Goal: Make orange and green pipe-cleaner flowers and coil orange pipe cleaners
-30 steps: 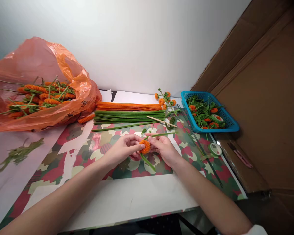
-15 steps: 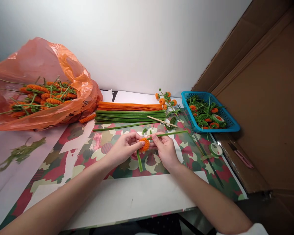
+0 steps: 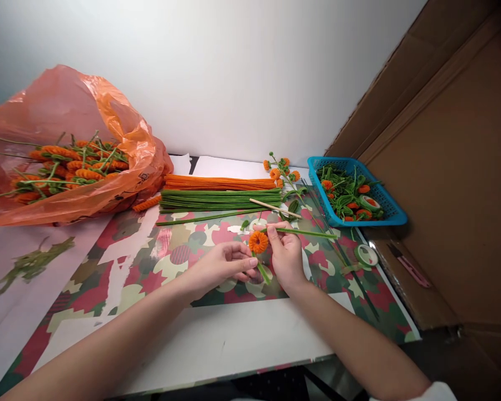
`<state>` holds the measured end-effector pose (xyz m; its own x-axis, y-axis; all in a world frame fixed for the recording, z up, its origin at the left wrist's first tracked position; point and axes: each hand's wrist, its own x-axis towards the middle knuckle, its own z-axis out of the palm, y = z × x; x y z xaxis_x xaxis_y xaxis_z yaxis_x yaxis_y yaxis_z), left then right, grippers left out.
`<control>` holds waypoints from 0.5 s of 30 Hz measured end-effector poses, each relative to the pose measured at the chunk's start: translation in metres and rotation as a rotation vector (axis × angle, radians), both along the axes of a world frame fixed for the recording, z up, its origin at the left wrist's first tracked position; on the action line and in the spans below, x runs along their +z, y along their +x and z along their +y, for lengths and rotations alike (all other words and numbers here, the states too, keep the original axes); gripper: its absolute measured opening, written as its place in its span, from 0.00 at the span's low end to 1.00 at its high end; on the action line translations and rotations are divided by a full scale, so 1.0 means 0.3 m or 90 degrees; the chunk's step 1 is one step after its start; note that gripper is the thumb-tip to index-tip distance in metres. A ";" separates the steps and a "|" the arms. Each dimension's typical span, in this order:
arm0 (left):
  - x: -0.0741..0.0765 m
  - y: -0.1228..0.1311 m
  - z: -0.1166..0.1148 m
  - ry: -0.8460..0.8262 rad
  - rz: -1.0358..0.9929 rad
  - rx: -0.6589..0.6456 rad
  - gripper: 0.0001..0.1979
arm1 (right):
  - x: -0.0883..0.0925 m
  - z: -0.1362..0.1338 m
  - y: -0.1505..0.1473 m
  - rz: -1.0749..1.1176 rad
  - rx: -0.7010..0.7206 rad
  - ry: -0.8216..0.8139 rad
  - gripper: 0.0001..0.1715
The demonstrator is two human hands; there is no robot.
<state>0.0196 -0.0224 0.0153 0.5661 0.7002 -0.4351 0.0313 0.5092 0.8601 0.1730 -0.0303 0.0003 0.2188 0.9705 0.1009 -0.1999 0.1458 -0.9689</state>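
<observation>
A small orange chenille flower (image 3: 258, 242), coiled into a ring with a dark centre, faces me above the table. A green pipe cleaner (image 3: 311, 232) runs along its back, one end stretching right and the other (image 3: 265, 273) hanging below. My right hand (image 3: 284, 253) pinches the pipe cleaner between thumb and fingers, just right of the flower. My left hand (image 3: 229, 264) has its thumb against the lower end, fingers curled behind it; its grip is partly hidden. Beyond the hands lie bundles of orange pipe cleaners (image 3: 217, 182) and green pipe cleaners (image 3: 209, 200).
An orange plastic bag (image 3: 137, 133) of flower pieces stands left. A blue basket (image 3: 394, 214) with green and orange pieces sits right, near a tape roll (image 3: 366, 255) and a pink cutter (image 3: 413, 269). A wooden stick (image 3: 271, 207) lies across the green bundle. Cardboard (image 3: 455, 184) walls the right side.
The flower has moved slightly right and turned its face toward me. My left thumb has shifted from the flower to the lower green end, which has swung right.
</observation>
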 end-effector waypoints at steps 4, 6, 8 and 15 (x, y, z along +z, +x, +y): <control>-0.018 0.009 -0.011 -0.008 -0.051 -0.039 0.17 | 0.006 -0.001 0.001 -0.022 -0.013 0.023 0.12; -0.016 0.004 -0.008 0.001 -0.053 -0.023 0.18 | 0.003 0.006 0.013 0.001 -0.013 0.007 0.13; -0.004 -0.009 0.000 0.016 -0.026 -0.036 0.18 | -0.004 0.019 0.031 0.028 -0.014 -0.017 0.15; 0.020 -0.048 0.027 0.079 0.036 -0.128 0.16 | -0.011 0.042 0.056 0.051 0.016 -0.035 0.17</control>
